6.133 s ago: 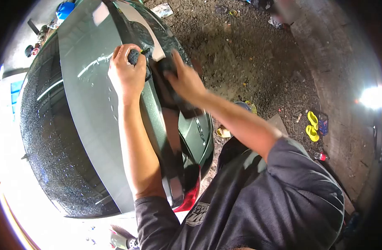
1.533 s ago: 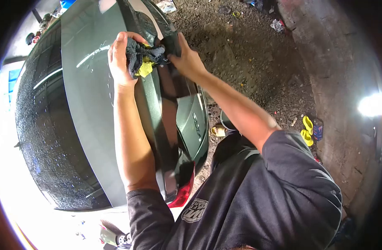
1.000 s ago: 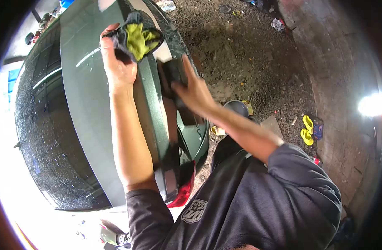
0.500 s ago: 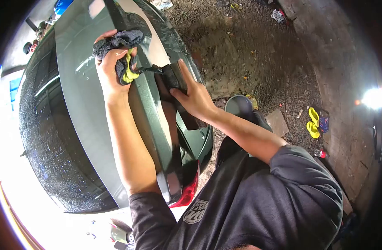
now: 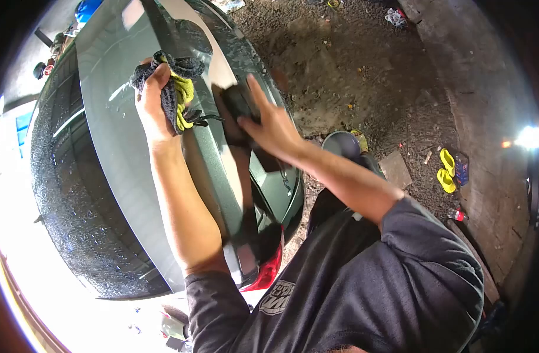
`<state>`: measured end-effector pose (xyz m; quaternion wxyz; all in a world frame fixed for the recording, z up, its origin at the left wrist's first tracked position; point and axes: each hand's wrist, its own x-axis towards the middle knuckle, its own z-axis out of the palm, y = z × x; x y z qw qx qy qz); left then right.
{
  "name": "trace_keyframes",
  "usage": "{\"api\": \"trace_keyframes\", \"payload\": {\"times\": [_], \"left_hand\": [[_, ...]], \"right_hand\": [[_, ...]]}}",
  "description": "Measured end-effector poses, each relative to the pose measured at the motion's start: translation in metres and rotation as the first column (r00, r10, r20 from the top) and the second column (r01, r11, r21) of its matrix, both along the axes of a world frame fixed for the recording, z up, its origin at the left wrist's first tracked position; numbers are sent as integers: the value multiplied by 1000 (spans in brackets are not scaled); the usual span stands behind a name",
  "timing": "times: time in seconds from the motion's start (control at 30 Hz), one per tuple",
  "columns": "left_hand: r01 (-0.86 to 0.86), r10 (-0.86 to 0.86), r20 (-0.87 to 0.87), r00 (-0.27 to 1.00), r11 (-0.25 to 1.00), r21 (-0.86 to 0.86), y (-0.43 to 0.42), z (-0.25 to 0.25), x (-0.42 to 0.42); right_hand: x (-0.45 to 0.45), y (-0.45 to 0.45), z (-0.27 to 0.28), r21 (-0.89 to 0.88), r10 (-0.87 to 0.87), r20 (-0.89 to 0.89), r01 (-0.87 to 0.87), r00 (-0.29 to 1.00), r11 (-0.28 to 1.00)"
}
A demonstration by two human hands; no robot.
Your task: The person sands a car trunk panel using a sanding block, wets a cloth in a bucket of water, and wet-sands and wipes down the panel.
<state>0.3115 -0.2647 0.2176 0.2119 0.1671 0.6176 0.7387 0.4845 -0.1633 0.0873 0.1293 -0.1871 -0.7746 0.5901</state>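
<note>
My left hand is closed around a bunched cloth, dark grey on one side and yellow-green on the other. It is over the trunk lid of a dark green car, and a loose dark strip hangs from the cloth toward the right. My right hand is against the car's rear panel, its index finger stretched out and its thumb bent. Between finger and thumb is a dark, block-shaped pad, slightly blurred; its exact kind cannot be made out.
The wet rear window is at left, and a red tail light is near my body. A grey bucket stands by my legs. Yellow shoes and a bottle lie on dirt ground beside a concrete ledge.
My right hand and the dark pad have shifted slightly up and left along the rear panel. The cloth has turned in my left hand, showing more yellow-green.
</note>
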Motion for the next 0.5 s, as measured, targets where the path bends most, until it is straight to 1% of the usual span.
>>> {"api": "trace_keyframes", "payload": {"times": [0.07,0.1,0.17,0.2,0.27,0.3,0.33,0.37,0.43,0.47,0.5], "left_hand": [[-15,13,-53,998,999,-52,3,-1,2],[12,-15,-68,998,999,-40,4,-2,1],[72,-74,-93,993,997,-23,2,-4,-1],[48,-50,-106,993,999,-22,4,-1,1],[25,-28,-88,996,999,-31,8,2,3],[15,-18,-76,997,999,-40,9,4,4],[51,-56,-95,994,997,-50,10,6,4],[39,-43,-81,996,998,-40,11,5,3],[15,-17,-58,998,1000,-25,11,5,5],[8,-7,-53,999,1000,13,14,5,8],[2,-3,-72,997,1000,-8,13,6,8]], "right_hand": [[-51,33,-6,29,-14,61,13,998,999],[-69,45,-8,46,-24,90,20,996,999],[-78,50,-8,33,-22,88,19,996,999],[-81,53,-6,29,-21,88,19,996,999],[-34,30,19,-38,63,169,-57,984,998],[-7,13,20,-60,46,104,-40,994,997],[19,-6,15,-84,27,41,-23,999,996],[29,-15,11,-107,8,-24,-10,1000,994],[10,-2,9,-90,18,20,-16,1000,996],[-5,9,7,-81,21,40,-18,999,997],[-31,23,4,-48,0,91,5,996,999]]}}
